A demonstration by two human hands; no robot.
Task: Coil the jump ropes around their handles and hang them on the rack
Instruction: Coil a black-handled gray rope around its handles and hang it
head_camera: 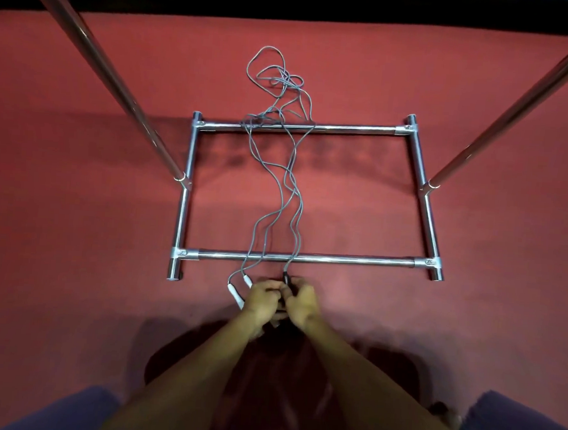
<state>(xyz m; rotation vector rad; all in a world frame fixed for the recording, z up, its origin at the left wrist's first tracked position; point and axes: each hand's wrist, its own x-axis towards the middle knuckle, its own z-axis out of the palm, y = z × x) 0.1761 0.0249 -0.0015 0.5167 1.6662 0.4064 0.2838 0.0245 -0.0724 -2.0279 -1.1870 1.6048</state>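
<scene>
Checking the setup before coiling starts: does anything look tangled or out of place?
Yes. The grey jump-rope cords run across the chrome rack base and bunch into a knotted tangle on the red floor beyond it.

Two hands [264,300] are seen, one metal rack [306,258], two white handles [236,293], one black handle [287,280], and grey ropes [287,188] too tangled to be counted.

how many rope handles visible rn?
3 visible: two white handles on the red floor left of the hands, one black handle gripped between both hands. A second black one may be hidden.
</scene>
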